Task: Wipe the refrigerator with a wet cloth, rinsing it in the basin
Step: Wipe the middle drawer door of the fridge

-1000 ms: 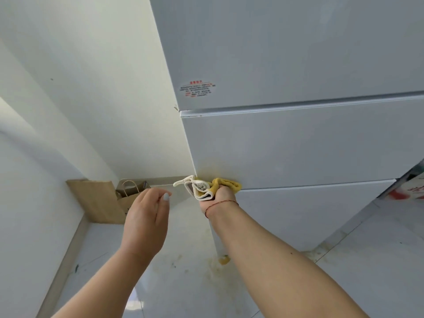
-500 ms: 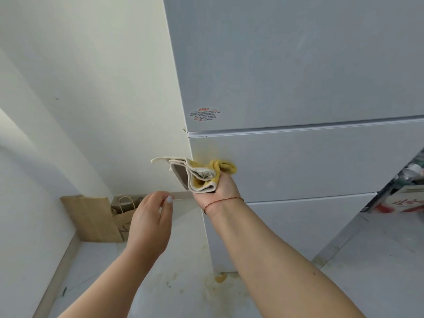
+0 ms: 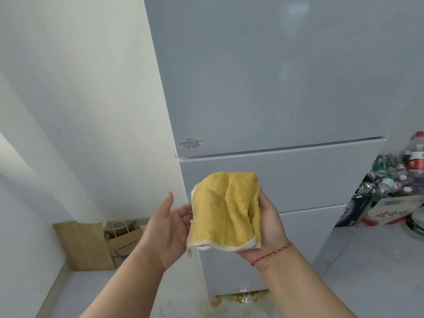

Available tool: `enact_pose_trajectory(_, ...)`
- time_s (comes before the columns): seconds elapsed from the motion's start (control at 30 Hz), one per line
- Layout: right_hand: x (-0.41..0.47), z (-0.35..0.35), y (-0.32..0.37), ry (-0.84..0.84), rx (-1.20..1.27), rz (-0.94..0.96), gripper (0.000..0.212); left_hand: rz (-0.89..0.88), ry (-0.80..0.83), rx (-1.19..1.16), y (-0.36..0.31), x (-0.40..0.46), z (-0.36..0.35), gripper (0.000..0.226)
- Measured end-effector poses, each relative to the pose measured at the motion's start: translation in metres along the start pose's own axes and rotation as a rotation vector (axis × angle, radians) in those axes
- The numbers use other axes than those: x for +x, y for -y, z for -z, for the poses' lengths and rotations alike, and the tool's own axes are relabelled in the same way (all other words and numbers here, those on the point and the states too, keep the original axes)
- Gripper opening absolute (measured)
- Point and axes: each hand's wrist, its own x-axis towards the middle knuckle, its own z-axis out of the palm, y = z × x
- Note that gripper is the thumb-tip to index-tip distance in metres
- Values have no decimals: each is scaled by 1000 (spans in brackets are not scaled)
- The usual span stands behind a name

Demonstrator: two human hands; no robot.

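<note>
The cloth (image 3: 226,211), pulled off the refrigerator (image 3: 275,88) since the earlier frame, is lying folded across the right hand (image 3: 267,222), fingers curled beneath, left hand (image 3: 167,228) touching its edge with straight fingers; refolding should be exposing a clean face.

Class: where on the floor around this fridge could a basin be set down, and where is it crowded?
Bare floor lies between the paper bag and the refrigerator. Right of it, boxes and bottles crowd.
</note>
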Motion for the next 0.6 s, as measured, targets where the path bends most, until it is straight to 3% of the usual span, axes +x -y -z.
enact_pose_trajectory(0.1,-14,10,7,-66,-64,-27,86,-9,54,-14,3,-6,-12,52)
enact_pose_trajectory(0.2,-27,15,13,-135,-154,-28,92,-23,71,31,10,-11,-21,34)
enact_pose_trajectory(0.33,-38,20,14,-230,-317,3,64,-26,21,94,19,-16,-25,45)
enact_pose_trajectory(0.43,-44,26,9,-329,-398,5,41,-31,-26,134,27,-16,-21,38)
enact_pose_trajectory(0.6,-47,34,3,-401,-502,60,35,-65,-85,181,31,-20,-11,32)
